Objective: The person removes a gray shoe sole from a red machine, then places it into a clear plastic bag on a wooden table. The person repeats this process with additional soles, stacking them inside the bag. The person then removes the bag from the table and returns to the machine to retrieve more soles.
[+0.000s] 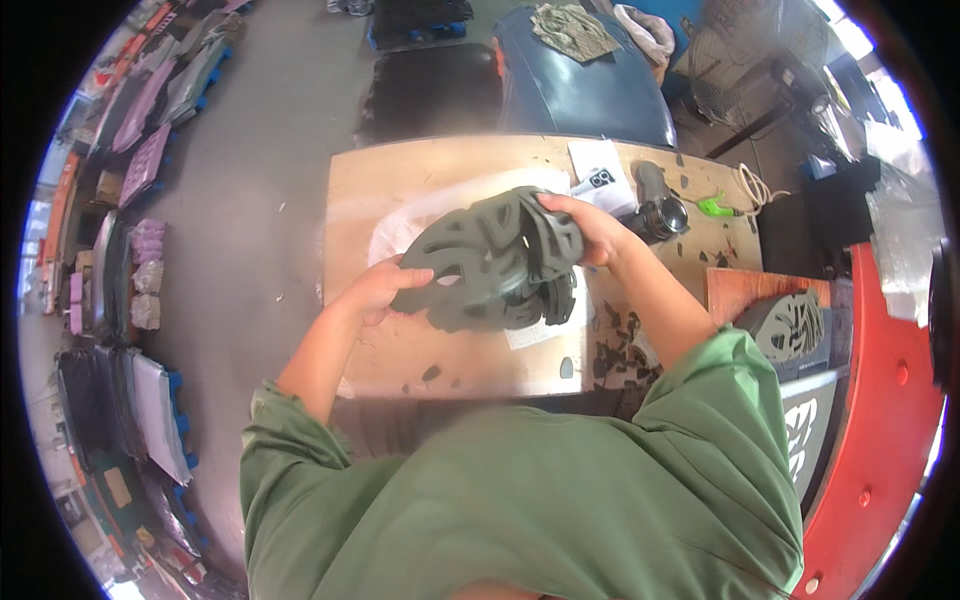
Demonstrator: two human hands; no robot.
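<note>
One left hand point(374, 294), one right hand point(592, 232), each grip clasping grey-green cut-out pieces point(485, 255), white lettering point(797, 432) lower right

The cut-out piece point(488, 268) looks matt and foam-like, the tabletop point(490, 370) smooth wood, the shirt point(530, 490) cloth.

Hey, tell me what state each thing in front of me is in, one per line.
Grey-green, rubbery-looking openwork piece: held at two edges.
Left grip: closed on the piece's left end.
Right grip: closed on its upper right edge.
Tan wooden table: littered.
Small dark flat scraps: loose, scattered on the table.
Second grey-green openwork piece: lying unheld at right.
Grey wire-caged fan: cannot tell whether running.
</note>
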